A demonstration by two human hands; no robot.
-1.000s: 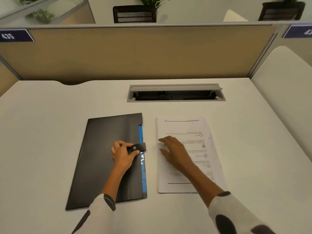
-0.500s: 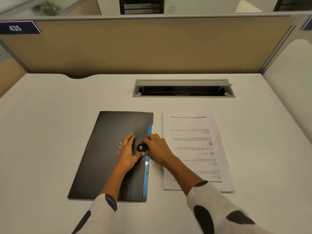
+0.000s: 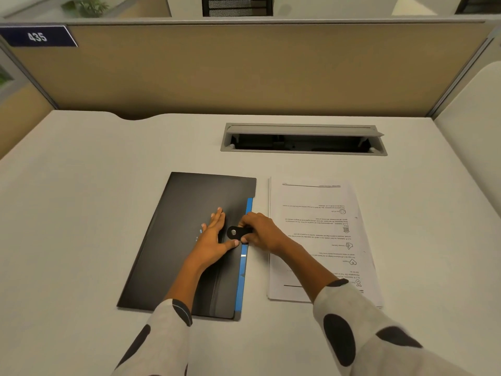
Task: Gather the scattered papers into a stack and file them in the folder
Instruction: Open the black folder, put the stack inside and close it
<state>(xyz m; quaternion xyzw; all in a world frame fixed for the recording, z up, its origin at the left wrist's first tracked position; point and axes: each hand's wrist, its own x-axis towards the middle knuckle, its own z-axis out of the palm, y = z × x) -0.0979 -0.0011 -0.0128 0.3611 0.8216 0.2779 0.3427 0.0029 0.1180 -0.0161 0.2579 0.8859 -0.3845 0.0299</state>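
A black folder (image 3: 176,240) lies closed on the white desk, a blue inner edge showing along its right side. My left hand (image 3: 212,241) rests flat on the cover with fingers spread. My right hand (image 3: 261,232) pinches the folder's black snap strap (image 3: 235,232) at the right edge. A stack of printed papers (image 3: 322,213) lies squared up just right of the folder, partly under my right forearm.
A grey cable hatch (image 3: 303,139) is open in the desk behind the papers. A tan partition (image 3: 244,69) with a "435" label (image 3: 38,36) bounds the far edge. A white side panel (image 3: 471,126) stands at right.
My right hand left the papers and moved left onto the folder's strap. My left hand let go of the strap and flattened on the cover.
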